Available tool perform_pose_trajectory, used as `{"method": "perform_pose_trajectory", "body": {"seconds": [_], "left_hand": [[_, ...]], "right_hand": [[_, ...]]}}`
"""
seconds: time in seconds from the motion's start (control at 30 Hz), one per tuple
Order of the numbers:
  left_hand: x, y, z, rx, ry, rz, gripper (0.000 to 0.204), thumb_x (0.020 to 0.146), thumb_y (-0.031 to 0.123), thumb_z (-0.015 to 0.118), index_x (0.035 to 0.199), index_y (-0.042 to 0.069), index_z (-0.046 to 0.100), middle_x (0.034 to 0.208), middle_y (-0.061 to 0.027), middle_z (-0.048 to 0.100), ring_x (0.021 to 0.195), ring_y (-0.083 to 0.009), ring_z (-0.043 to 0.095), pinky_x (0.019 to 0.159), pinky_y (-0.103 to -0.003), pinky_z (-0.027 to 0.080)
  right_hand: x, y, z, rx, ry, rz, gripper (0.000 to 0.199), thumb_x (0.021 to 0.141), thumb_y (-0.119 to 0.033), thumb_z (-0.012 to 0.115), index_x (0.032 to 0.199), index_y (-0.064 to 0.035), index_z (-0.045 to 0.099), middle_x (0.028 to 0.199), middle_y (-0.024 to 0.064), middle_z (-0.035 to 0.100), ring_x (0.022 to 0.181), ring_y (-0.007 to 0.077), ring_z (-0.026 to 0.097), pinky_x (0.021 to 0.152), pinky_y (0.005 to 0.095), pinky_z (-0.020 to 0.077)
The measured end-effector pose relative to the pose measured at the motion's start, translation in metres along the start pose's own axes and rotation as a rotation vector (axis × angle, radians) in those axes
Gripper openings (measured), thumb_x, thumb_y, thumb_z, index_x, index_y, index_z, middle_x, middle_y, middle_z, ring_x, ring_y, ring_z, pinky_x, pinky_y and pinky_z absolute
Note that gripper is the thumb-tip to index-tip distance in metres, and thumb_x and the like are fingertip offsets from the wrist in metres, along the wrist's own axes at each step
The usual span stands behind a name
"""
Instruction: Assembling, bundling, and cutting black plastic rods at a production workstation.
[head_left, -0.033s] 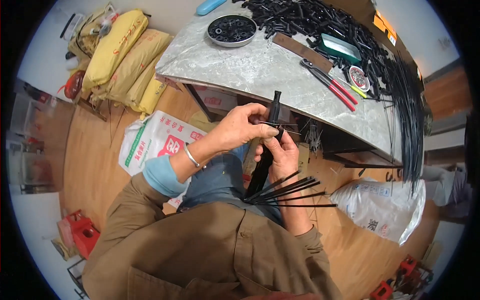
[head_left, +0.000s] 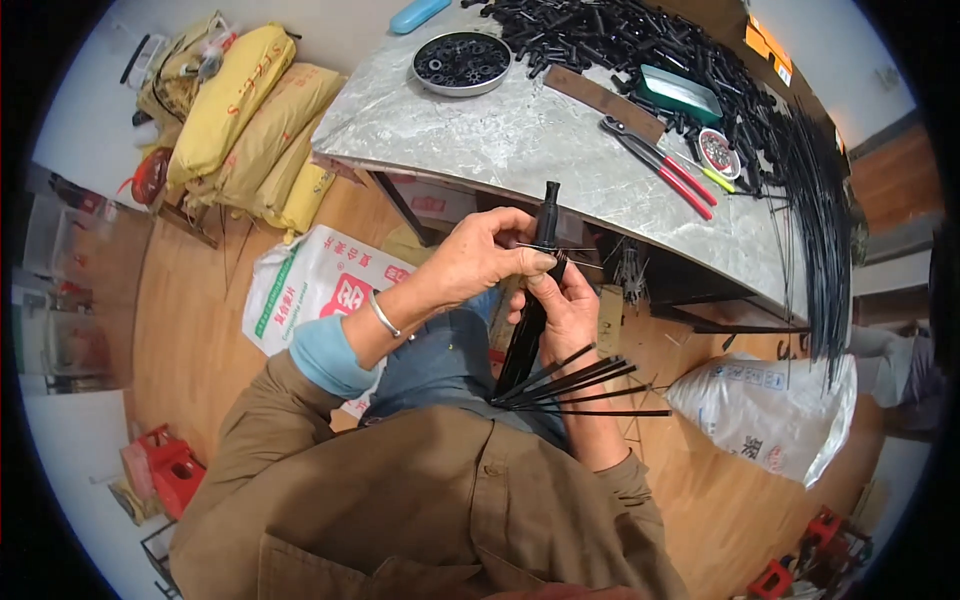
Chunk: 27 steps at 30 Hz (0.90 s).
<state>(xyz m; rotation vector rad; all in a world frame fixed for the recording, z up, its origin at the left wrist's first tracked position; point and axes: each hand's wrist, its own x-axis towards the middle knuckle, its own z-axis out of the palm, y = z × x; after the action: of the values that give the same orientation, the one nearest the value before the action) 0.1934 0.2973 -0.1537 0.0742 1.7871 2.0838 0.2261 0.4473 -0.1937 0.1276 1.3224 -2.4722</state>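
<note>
In front of my lap stands a tilted black ribbed frame (head_left: 525, 345), something like a folded umbrella frame, with a black tubular fitting (head_left: 549, 208) on its top end. Its lower end spreads into several thin black rods (head_left: 585, 385) pointing right. My left hand (head_left: 483, 258) is closed around the joint below the fitting, thumb pressing from the front. Just below, my right hand (head_left: 566, 312) pinches the same frame, the two thumbs close together. A thin wire (head_left: 582, 264) sticks out sideways between them; what the fingertips grip is partly hidden.
A grey marble-patterned table (head_left: 440, 135) ahead bears piled black tubes (head_left: 600, 40), a round dish of black rings (head_left: 462, 63), red-handled cutters (head_left: 672, 180), a green tray (head_left: 680, 95) and long black rods (head_left: 815, 230). Sacks (head_left: 235, 95) lie far left; a white bag (head_left: 765, 415) lies right.
</note>
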Motion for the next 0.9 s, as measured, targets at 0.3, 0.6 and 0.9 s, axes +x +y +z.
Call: {"method": "perform_pose_trajectory", "body": {"seconds": [0.3, 0.6, 0.9], "left_hand": [[-0.004, -0.011, 0.005, -0.03, 0.073, 0.055, 0.033, 0.079, 0.01, 0.073, 0.108, -0.001, 0.062, 0.095, -0.0028, 0.065, 0.087, -0.0094, 0.059, 0.08, -0.025, 0.048], [-0.001, -0.025, 0.014, -0.11, 0.058, 0.154, 0.03, 0.082, 0.007, 0.071, 0.11, 0.0, 0.061, 0.097, -0.0025, 0.063, 0.088, -0.0084, 0.058, 0.079, -0.024, 0.048], [-0.002, -0.026, 0.02, -0.108, -0.075, 0.157, 0.032, 0.083, 0.01, 0.067, 0.112, 0.0, 0.061, 0.103, -0.0026, 0.061, 0.099, -0.0127, 0.057, 0.092, -0.03, 0.044]], "right_hand": [[-0.003, -0.023, -0.015, -0.763, 0.046, -0.213, 0.021, 0.084, -0.017, 0.071, 0.094, 0.001, 0.068, 0.08, -0.0029, 0.064, 0.073, 0.0038, 0.053, 0.065, 0.0221, 0.0457], [0.016, -0.031, -0.044, -0.452, -0.231, 0.07, 0.023, 0.08, -0.019, 0.073, 0.093, -0.0004, 0.07, 0.082, -0.0003, 0.066, 0.076, 0.007, 0.056, 0.073, 0.0246, 0.0461], [0.031, -0.008, -0.069, -0.127, -0.435, 0.221, 0.027, 0.075, -0.029, 0.08, 0.085, -0.0063, 0.069, 0.077, -0.0033, 0.063, 0.07, 0.0065, 0.056, 0.067, 0.023, 0.0444]]}}
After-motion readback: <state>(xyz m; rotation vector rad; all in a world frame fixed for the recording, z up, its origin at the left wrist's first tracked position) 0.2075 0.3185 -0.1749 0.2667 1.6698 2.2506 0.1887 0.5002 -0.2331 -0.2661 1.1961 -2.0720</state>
